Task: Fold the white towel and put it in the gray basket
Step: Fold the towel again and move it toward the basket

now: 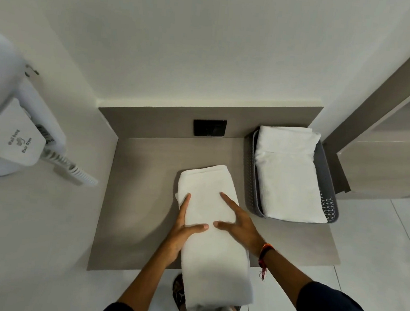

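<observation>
A white towel [209, 205], folded into a long narrow strip, lies on the brown counter [140, 199] with its near end hanging over the front edge. My left hand [184, 228] rests along the strip's left side, thumb across the top. My right hand [238, 226] presses flat on the strip's right side with fingers spread. The gray basket [328, 203] stands at the counter's right end, apart from the strip, and holds another folded white towel [288, 177].
A black socket plate [209, 127] sits in the counter's back panel. A white wall-hung hair dryer [14, 143] with a coiled cord [74, 168] is on the left wall. A brown cabinet [385, 156] stands right of the basket. White floor tiles lie below.
</observation>
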